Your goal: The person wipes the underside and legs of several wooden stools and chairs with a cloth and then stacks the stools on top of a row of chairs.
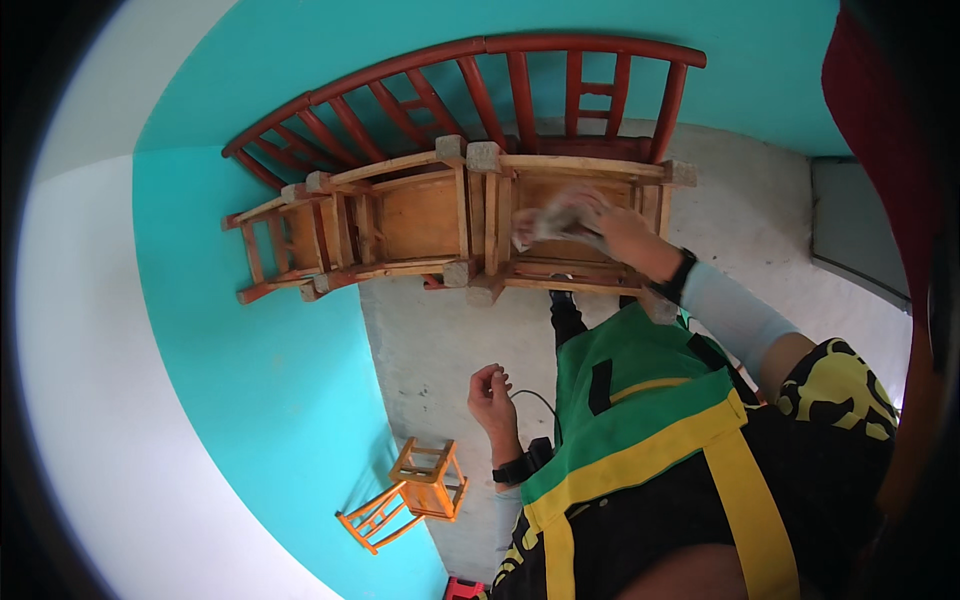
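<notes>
My right hand (626, 234) grips a pale, crumpled cloth (559, 217), blurred by motion, over the bare wood underside of the nearest upturned chair (536, 251). Its squared leg ends are grey and point up towards me. Further upturned wooden chairs (420, 217) continue the row to the left, their red-painted backs (487, 97) spread along the turquoise wall. Lower down, my left hand (491, 394) hangs apart from the chairs in front of my green apron (645, 360). Its fingers are loosely curled with nothing visible in them.
An orange-brown wooden chair (427, 487) lies tipped near the left wall (300, 390). A red object (463, 589) shows at the bottom edge. At the right are a grey panel (855, 225) and dark red fabric (874, 112). Concrete floor (450, 330) runs beneath the chairs.
</notes>
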Motion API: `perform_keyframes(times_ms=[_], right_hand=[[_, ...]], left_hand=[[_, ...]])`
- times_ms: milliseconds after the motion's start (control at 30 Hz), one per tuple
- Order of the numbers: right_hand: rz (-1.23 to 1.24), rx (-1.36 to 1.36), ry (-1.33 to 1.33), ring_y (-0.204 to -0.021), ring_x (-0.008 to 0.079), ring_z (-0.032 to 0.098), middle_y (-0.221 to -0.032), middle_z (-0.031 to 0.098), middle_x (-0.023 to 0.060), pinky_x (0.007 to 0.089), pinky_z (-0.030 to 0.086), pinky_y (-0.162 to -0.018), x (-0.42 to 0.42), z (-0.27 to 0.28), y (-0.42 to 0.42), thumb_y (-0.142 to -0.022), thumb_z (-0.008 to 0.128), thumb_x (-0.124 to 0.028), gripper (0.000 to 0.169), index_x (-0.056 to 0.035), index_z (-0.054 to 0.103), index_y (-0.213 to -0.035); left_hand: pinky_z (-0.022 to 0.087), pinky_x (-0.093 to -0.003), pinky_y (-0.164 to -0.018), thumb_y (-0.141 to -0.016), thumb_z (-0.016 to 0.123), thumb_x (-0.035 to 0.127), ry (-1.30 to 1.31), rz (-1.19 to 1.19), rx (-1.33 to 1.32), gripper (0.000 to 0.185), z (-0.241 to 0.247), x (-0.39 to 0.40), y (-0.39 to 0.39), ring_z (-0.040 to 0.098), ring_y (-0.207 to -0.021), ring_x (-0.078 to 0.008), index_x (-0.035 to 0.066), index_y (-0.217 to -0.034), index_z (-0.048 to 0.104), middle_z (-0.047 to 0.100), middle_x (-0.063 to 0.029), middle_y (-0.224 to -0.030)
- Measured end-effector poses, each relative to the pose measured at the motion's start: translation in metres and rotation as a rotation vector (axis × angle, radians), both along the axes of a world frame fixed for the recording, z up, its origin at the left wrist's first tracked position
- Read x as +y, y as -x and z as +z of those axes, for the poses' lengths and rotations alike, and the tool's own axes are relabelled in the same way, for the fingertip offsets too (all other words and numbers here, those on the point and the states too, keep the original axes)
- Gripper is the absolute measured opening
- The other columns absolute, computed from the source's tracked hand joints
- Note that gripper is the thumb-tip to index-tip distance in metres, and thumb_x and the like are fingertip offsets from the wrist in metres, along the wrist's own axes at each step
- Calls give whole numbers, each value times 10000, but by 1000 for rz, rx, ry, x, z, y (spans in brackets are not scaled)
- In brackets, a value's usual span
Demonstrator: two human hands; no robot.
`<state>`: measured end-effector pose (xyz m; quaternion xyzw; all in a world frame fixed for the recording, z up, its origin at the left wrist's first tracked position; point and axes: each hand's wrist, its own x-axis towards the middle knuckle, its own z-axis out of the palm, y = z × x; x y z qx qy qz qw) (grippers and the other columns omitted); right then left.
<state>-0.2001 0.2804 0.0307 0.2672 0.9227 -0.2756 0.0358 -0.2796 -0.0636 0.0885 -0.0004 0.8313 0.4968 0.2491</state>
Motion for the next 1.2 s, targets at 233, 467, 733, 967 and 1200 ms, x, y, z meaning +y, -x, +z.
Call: perform_keyframes(times_ms=[233, 467, 733, 967, 1200], right_hand=[[-191, -80, 224, -795, 357, 665, -892, 663, 215, 434, 534, -735, 20, 12, -79, -780, 597, -39, 199, -14, 656, -969], [-654, 1134, 47, -817, 121, 636, -965, 689, 69, 251, 524, -694, 73, 174, -73, -884, 629, -27, 279, 36, 614, -1155], [-700, 650, 87, -788, 218, 671, -907, 666, 172, 321, 541, -680, 84, 115, -39, -901, 555, -72, 175, 31, 642, -1013], [377, -189, 566, -776, 359, 655, -844, 657, 209, 443, 523, -702, -38, 12, -125, -751, 552, -77, 197, 2, 647, -904], [-545, 265, 1002, -573, 154, 591, -720, 640, 62, 303, 495, -514, 74, 111, -203, -824, 545, -156, 208, -31, 648, -954]], left_hand=[[562, -276, -652, -903, 576, 71, -37, -26, -74, 120, -10, 9, -4, 647, -781, -152, 1, -985, 628, 663, -80, -906], [561, -276, -645, -898, 577, 62, 1, -104, -46, 114, -3, 21, -10, 644, -771, -151, 3, -981, 629, 660, -80, -895], [561, -279, -645, -899, 593, 78, -15, -258, -104, 131, -7, 58, -32, 646, -756, -145, -1, -997, 630, 655, -74, -860], [550, -275, -631, -893, 610, 97, 67, -407, -169, 147, -29, 77, -61, 642, -725, -138, -2, -998, 635, 651, -66, -811], [537, -268, -610, -889, 619, 107, 90, -513, -176, 151, -45, 98, -80, 639, -690, -139, -1, -992, 637, 654, -68, -783]])
